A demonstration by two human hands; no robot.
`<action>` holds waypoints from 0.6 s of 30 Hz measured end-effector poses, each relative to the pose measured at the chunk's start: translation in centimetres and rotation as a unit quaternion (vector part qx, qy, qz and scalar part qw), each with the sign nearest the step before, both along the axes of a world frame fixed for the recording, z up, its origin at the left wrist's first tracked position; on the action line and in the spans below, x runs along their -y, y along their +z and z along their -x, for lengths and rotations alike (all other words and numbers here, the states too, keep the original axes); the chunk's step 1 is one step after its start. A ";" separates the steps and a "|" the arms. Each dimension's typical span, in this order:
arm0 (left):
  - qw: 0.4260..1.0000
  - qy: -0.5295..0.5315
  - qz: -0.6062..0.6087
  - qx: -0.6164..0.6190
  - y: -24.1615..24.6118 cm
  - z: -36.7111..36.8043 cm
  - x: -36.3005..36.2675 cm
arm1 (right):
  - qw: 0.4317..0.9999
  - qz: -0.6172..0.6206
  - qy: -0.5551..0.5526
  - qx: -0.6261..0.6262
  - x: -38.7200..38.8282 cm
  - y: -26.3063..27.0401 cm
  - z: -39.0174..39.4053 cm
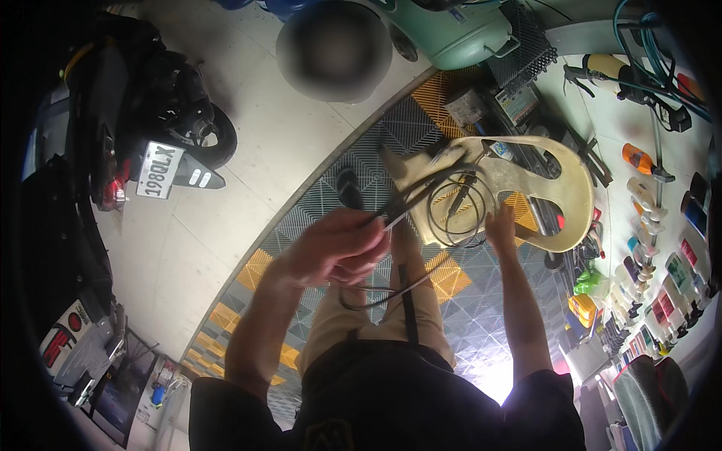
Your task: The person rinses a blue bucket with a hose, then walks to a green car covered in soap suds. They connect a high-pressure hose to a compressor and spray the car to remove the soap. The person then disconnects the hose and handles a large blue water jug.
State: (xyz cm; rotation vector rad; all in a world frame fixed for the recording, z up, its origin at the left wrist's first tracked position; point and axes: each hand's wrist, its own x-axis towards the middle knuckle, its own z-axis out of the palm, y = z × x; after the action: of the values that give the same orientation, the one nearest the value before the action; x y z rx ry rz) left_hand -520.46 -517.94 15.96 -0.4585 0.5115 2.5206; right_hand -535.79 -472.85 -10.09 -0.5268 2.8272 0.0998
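Raised close to the camera, my left hand (352, 248) pinches a thin black cable or hose (414, 197) between thumb and fingers. A loose length of it hangs in a bow below the hand, over my legs. The rest lies in coils (433, 217) above the seat of a worn cream plastic chair (578, 197). At the right side of these coils is my right hand (501, 228), its fingers closed around the coil's edge, partly blurred. Within the loops a dark slim tool or fitting (462, 194) shows against the seat; its kind is unclear.
A motorcycle or scooter (197, 135) stands at left. A grey-rimmed round object (334, 51) and a green air compressor tank (474, 34) are ahead. Several bottles (643, 194) line the right wall. Grey and yellow grid tiles (361, 146) cover the floor around my feet.
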 end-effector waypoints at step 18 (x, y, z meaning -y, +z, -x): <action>0.876 0.461 -0.071 0.125 -9.2 2.3 -2.5 | 0.375 0.431 -0.266 0.777 10.1 13.1 -13.7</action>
State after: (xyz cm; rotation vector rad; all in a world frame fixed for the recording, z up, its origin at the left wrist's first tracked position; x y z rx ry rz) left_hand -522.73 -515.44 6.79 -1.1721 -0.0377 3.2677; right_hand -522.10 -482.99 3.05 0.2353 0.7160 -1.2796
